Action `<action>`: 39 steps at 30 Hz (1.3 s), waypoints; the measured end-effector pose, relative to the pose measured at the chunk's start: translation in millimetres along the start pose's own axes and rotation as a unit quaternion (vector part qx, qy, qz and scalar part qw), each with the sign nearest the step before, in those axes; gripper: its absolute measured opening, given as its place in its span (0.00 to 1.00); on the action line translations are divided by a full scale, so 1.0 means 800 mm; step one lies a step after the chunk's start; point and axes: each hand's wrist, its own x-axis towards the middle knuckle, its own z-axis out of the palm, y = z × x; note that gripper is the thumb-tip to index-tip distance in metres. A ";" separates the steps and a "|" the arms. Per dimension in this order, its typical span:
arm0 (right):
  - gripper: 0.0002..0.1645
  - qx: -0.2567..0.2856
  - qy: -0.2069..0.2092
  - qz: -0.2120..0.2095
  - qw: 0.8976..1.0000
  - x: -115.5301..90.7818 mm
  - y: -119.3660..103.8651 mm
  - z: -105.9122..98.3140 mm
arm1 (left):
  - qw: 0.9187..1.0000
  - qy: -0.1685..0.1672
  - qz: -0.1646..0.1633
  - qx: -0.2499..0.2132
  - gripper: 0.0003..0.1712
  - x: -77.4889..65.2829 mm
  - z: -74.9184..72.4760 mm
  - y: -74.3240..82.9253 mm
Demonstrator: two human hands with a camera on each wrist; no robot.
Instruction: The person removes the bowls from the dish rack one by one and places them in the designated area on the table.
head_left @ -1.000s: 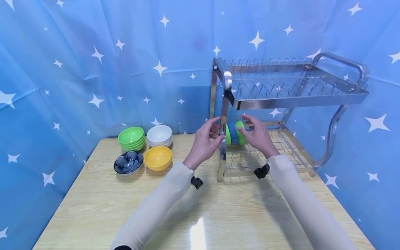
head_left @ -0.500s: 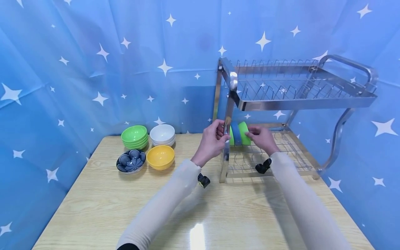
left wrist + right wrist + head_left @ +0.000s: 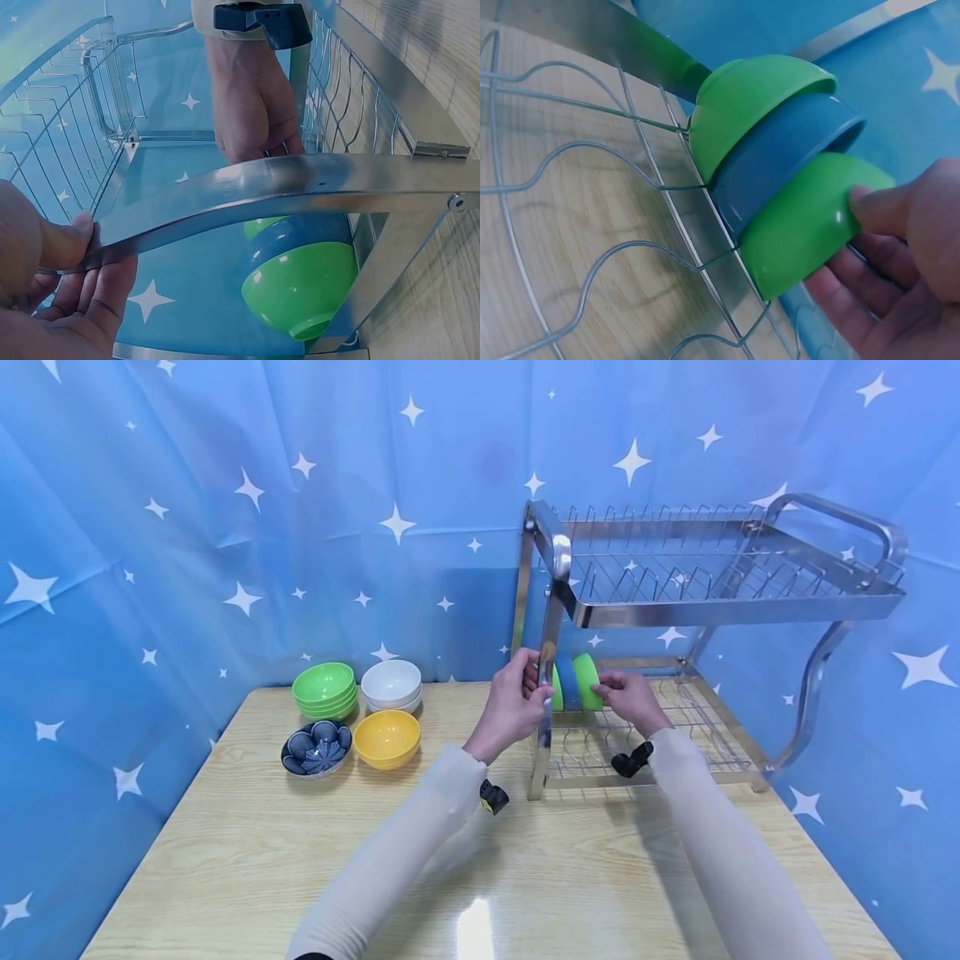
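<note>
On the lower tier of a two-tier metal dish rack (image 3: 720,612), a green bowl (image 3: 802,232), a blue bowl (image 3: 780,150) and another green bowl (image 3: 742,105) stand tilted on their sides in a row. My right hand (image 3: 633,697) pinches the nearer green bowl, thumb on its outer side near the edge; the fingers beyond it are partly hidden. With thumb and curled fingers, my left hand (image 3: 513,702) grips the rack's left front post (image 3: 225,199). From the left wrist, the bowls show behind that post.
Left on the wooden table (image 3: 300,860) are stacked green bowls (image 3: 324,689), stacked white bowls (image 3: 392,683), a yellow bowl stack (image 3: 387,737) and a dark patterned bowl (image 3: 317,748). The rack's upper tier (image 3: 660,556) overhangs both hands; a starry curtain (image 3: 337,568) hangs behind.
My right hand has gone from spread fingers beside the row to pinching the outer green bowl, dropping slightly. My left hand stays at the post. The head view has shifted a little.
</note>
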 end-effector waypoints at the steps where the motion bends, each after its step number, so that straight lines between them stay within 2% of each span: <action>1: 0.25 0.008 0.000 0.003 1.000 0.001 0.001 0.000 | 1.000 0.000 0.001 0.002 0.19 0.000 0.000 0.000; 9: 0.28 0.099 -0.007 0.007 0.995 0.000 0.010 -0.004 | 1.000 -0.001 0.001 0.002 0.19 -0.001 0.000 -0.002; 20: 0.30 0.163 -0.008 0.005 0.987 -0.006 0.010 -0.011 | 1.000 -0.001 0.001 0.011 0.19 -0.002 0.001 -0.003; 31: 0.30 0.132 0.030 0.010 0.991 -0.016 -0.001 -0.027 | 1.000 -0.004 0.000 0.006 0.18 -0.003 0.000 -0.006; 39: 0.30 0.052 0.051 -0.009 0.997 -0.029 -0.009 -0.038 | 1.000 -0.005 -0.001 0.006 0.17 -0.003 0.000 -0.006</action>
